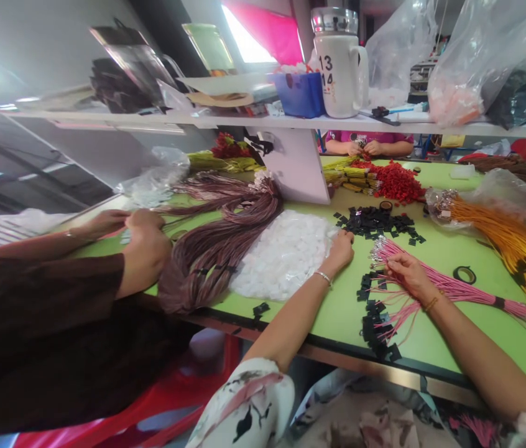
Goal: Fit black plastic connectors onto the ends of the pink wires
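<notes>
My left hand [341, 250] is closed beside the right edge of a clear bag of small white parts [286, 258], just short of a pile of black plastic connector housings [379, 222]. What its curled fingertips hold, if anything, is too small to make out. At the metal-tipped ends of a bundle of pink wires [459, 287], my right hand [411, 274] pinches a pink wire between thumb and finger. Several pink wires fan out below that hand, their ends at a row of black housings [377, 330] along the table's front edge.
A roll of black tape [464, 274] lies right of the pink wires. Brown wires [216, 249] and a co-worker's hands [144, 239] are to the left. Yellow wires [510, 230] lie right; red connectors [398, 182] lie behind. A shelf [244, 122] holding a mug [340, 68] crosses above.
</notes>
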`<state>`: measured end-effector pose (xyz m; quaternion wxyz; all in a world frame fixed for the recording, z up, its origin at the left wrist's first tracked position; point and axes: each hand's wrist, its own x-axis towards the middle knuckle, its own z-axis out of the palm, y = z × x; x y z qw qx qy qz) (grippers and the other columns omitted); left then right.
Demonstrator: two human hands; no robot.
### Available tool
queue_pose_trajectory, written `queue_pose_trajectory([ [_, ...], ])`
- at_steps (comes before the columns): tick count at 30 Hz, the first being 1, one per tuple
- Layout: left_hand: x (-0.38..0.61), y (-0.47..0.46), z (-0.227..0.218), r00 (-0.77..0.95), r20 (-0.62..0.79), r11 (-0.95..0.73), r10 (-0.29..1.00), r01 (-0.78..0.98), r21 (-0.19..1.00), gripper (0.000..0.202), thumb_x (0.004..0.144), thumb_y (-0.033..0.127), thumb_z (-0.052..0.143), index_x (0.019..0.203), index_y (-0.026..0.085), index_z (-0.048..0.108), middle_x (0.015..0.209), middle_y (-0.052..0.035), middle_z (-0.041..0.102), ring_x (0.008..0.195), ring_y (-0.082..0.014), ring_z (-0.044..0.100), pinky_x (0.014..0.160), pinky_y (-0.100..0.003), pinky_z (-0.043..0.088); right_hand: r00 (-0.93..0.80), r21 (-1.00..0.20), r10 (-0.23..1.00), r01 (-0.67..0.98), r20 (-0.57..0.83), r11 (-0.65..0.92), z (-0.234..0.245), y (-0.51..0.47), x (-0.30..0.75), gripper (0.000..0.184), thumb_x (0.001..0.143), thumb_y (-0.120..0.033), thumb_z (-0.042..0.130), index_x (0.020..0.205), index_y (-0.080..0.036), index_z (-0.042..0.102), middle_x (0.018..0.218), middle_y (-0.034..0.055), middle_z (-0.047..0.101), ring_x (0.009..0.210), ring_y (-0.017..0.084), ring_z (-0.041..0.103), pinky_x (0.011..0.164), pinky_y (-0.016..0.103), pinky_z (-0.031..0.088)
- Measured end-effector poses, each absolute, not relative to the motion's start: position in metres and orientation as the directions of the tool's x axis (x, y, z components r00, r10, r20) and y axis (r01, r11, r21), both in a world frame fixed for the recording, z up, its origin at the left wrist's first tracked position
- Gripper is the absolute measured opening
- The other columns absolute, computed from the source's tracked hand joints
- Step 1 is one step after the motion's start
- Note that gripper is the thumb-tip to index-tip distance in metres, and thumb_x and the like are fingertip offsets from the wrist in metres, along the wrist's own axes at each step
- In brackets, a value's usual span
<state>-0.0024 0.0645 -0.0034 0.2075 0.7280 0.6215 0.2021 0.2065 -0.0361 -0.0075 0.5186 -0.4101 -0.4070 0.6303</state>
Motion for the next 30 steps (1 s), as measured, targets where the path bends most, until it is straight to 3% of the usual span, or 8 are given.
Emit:
queue_pose_trajectory([
  [3,-0.006,0.058,0.000,0.142,0.017,-0.128,0.990,0.832,0.540,0.023,0.077,0.004,0.056,0.095,0.017,0.065,0.104,-0.0106,0.060,0.090,-0.0216,0.056,0.082,-0.034,0.043,-0.084,-0.965,0.996,-0.255,-0.039,-0.060,-0.008,-0.035,0.203,0.034,0.068,-0.047,0.083,0.075,-0.020,0.064,0.061,-0.0031,0.058,0.053,0.011,0.046,0.054,0.026,0.039],
  [6,-0.004,0.051,0.005,0.115,0.024,-0.100,0.993,0.715,0.691,0.013,0.080,0.007,0.057,0.086,0.017,0.065,0.094,-0.0075,0.062,0.083,-0.0181,0.057,0.078,-0.031,0.044,-0.063,-0.990,0.998,-0.142,0.020,0.011,-0.008,-0.035,0.202,0.032,0.074,-0.048,0.077,0.078,-0.019,0.064,0.064,-0.0028,0.056,0.056,0.011,0.044,0.054,0.025,0.036],
  [10,0.009,0.034,0.012,0.218,-0.132,0.079,0.967,0.239,0.968,0.003,0.083,0.014,0.059,0.084,0.014,0.063,0.069,-0.0017,0.061,0.061,-0.0115,0.054,0.062,-0.024,0.044,-0.084,-0.996,0.993,0.007,0.084,0.085,-0.004,-0.037,0.199,0.033,0.079,-0.050,0.070,0.076,-0.019,0.062,0.068,-0.0016,0.056,0.060,0.012,0.045,0.058,0.026,0.037],
  [12,0.016,0.023,0.014,0.293,-0.219,0.222,0.931,0.023,0.975,0.007,0.083,0.015,0.062,0.090,0.013,0.063,0.064,0.0002,0.060,0.054,-0.0085,0.052,0.056,-0.021,0.042,-0.081,-0.994,0.992,0.048,0.094,0.098,-0.003,-0.037,0.198,0.033,0.080,-0.050,0.068,0.074,-0.019,0.060,0.067,-0.0019,0.055,0.060,0.012,0.045,0.058,0.026,0.037],
  [15,0.021,0.009,0.018,0.371,-0.300,0.373,0.879,-0.142,0.917,0.012,0.082,0.013,0.066,0.094,0.012,0.064,0.063,0.0000,0.061,0.052,-0.0060,0.053,0.052,-0.017,0.041,-0.059,-0.992,0.995,0.089,0.086,0.091,-0.003,-0.037,0.197,0.032,0.081,-0.049,0.066,0.073,-0.019,0.058,0.065,-0.0024,0.054,0.059,0.012,0.045,0.058,0.026,0.036],
  [21,0.019,0.000,0.023,0.409,-0.342,0.456,0.846,-0.224,0.861,0.009,0.082,0.011,0.070,0.089,0.010,0.064,0.063,-0.0005,0.062,0.053,-0.0050,0.056,0.053,-0.015,0.045,-0.068,-0.986,0.993,0.132,0.093,0.101,-0.007,-0.036,0.199,0.031,0.081,-0.048,0.063,0.071,-0.020,0.056,0.065,-0.0015,0.055,0.059,0.013,0.045,0.056,0.026,0.038],
  [30,0.014,-0.002,0.019,0.378,-0.295,0.378,0.878,-0.167,0.911,0.014,0.078,0.013,0.072,0.089,0.010,0.064,0.063,-0.0005,0.064,0.053,-0.0057,0.057,0.052,-0.016,0.044,-0.072,-0.976,0.994,0.198,0.077,0.090,-0.006,-0.035,0.199,0.027,0.081,-0.041,0.061,0.067,-0.019,0.054,0.061,-0.0019,0.053,0.055,0.012,0.043,0.053,0.026,0.034],
])
